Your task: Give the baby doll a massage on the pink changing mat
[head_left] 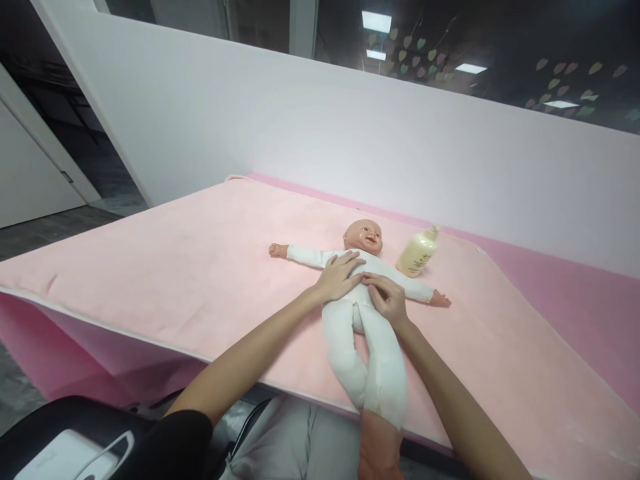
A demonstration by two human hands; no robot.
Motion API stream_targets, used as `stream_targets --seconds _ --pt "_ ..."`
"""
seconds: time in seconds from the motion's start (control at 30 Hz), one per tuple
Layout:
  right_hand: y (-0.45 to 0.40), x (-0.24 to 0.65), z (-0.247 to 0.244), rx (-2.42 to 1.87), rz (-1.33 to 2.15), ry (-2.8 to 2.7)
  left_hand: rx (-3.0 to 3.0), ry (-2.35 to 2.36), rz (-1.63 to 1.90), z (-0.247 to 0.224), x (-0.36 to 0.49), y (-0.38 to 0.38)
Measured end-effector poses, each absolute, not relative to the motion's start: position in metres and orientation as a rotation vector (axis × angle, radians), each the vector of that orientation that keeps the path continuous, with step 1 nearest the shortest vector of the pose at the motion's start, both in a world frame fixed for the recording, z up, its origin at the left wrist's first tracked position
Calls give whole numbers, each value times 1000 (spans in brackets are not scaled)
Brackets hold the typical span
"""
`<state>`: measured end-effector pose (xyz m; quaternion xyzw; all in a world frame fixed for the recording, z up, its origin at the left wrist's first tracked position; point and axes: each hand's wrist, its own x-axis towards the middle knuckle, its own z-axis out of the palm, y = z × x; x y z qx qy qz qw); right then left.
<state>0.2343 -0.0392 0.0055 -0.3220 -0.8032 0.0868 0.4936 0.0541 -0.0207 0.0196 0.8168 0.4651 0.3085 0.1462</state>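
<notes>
A baby doll (389, 347) with a white cloth body lies on its back on a pink blanket (200, 267), its arms spread and one foot past the table's front edge. My left hand (341, 275) rests flat on the doll's chest, fingers stretched out. Beside it, my right hand (387, 297) lies on the doll's belly with its fingers bent, the fingertips near my left hand. Whether anything is under those right fingers, I cannot tell. A pale yellow pump bottle (417, 253) stands by the doll's head, close to its outstretched arm.
Behind the table rises a white partition (325, 127) with dark glass above it. A pink under-cloth (565, 293) shows at the right edge. At the lower left, a white device with a cable (70, 457) sits on a black chair (55, 417).
</notes>
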Motion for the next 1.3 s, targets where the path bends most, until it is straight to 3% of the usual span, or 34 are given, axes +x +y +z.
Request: stream_targets --seconds 0.6,1.13,1.3 --pt "-15 247 -5 -1236 397 -1961 2209 1505 859 12 36 -3" --pt "4 285 -13 -1550 -134 -1987 2318 1864 845 9 17 8" --pt "4 292 -5 -1841 -280 -1949 2361 1941 759 11 10 9"
